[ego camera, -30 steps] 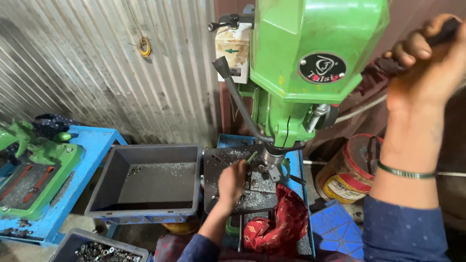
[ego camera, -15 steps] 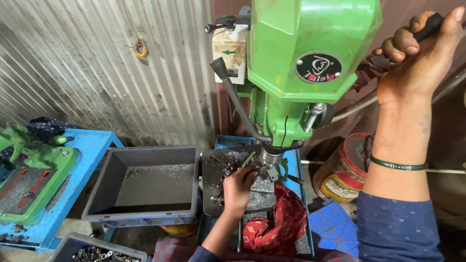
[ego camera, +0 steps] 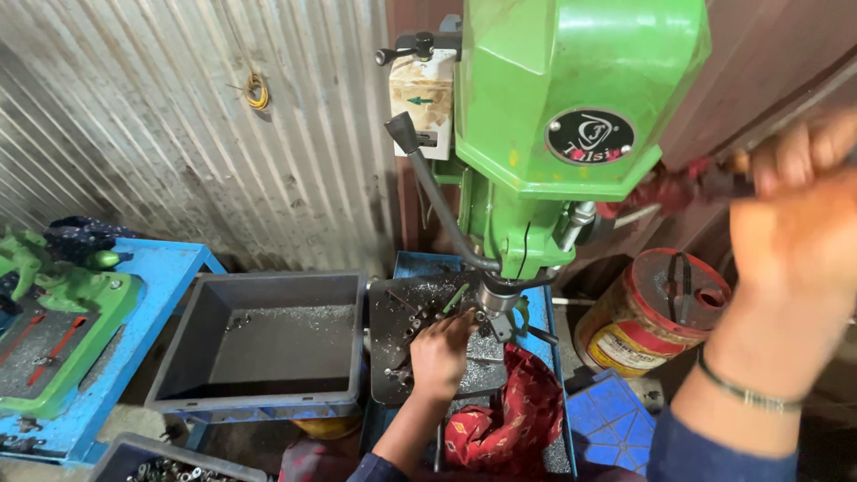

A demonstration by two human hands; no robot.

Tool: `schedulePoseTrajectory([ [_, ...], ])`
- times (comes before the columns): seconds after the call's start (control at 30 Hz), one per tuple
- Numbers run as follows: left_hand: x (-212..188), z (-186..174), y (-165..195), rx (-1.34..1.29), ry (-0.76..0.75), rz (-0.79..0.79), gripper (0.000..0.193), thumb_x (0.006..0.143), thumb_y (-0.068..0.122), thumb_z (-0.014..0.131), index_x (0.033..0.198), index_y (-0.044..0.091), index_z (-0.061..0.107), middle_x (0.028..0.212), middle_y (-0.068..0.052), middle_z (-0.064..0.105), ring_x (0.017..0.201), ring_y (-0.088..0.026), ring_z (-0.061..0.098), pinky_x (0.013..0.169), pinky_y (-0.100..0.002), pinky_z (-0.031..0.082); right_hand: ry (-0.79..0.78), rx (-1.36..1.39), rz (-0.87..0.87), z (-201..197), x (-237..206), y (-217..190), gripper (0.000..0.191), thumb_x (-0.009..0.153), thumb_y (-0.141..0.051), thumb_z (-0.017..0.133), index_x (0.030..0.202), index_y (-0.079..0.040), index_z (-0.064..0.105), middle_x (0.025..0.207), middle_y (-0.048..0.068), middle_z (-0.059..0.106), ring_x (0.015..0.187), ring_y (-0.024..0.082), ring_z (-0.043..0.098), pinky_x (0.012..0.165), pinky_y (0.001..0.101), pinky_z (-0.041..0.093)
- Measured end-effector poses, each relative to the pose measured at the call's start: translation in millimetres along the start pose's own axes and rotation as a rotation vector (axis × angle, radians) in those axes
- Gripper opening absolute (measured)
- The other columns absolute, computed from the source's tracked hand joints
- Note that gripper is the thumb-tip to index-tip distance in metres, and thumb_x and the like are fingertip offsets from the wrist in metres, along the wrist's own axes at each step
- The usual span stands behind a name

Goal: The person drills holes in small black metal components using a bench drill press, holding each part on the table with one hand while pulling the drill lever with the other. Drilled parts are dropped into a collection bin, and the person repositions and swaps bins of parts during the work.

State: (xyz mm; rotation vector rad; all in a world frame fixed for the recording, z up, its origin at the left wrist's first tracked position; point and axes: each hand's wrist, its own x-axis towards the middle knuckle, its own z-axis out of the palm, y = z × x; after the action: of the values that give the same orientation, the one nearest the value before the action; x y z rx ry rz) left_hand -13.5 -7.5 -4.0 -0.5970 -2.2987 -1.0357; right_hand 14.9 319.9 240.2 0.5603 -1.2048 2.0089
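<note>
A green drill press (ego camera: 571,98) stands in front of me, its spindle (ego camera: 494,302) above a dark work table (ego camera: 397,312) strewn with metal chips. My left hand (ego camera: 440,354) rests on that table just below the spindle, fingers closed on a small metal part that is mostly hidden. My right hand (ego camera: 794,214) is raised at the right, blurred, and gripped on the press's feed lever handle (ego camera: 692,183). A thin bangle sits on my right wrist.
A grey plastic bin (ego camera: 259,344) with metal shavings sits left of the press on a blue stand. A second green machine (ego camera: 54,312) is at far left. A red cloth (ego camera: 504,419), a red-lidded tin (ego camera: 656,308) and a blue crate (ego camera: 611,419) lie right.
My right hand has swung the feed lever downward and toward me. My left hand stayed on the work table under the spindle. The view has shifted slightly left.
</note>
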Motion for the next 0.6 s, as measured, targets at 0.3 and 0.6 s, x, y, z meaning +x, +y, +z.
schedulePoseTrajectory([
  [0.3,8,3,-8,0.023,-0.009,-0.028,0.024,0.089,0.022,0.071,0.111,0.017,0.078,0.090,-0.006,0.077,0.079,-0.026,0.073,0.071,-0.039,0.055,-0.003,-0.058,-0.244,-29,-130,19,0.042,0.098,-0.042,0.044,0.070,-0.013,0.034,0.053,0.001,0.031,0.055,0.016,0.028,0.069,0.0344,0.034],
  [0.6,4,4,-10,0.006,-0.047,-0.056,0.024,0.090,0.027,0.073,0.110,0.016,0.077,0.088,-0.006,0.076,0.078,-0.026,0.072,0.073,-0.040,0.054,0.093,-0.124,-0.260,-30,-135,25,0.044,0.099,-0.045,0.042,0.068,-0.017,0.031,0.051,-0.001,0.027,0.055,0.014,0.023,0.063,0.0318,0.027],
])
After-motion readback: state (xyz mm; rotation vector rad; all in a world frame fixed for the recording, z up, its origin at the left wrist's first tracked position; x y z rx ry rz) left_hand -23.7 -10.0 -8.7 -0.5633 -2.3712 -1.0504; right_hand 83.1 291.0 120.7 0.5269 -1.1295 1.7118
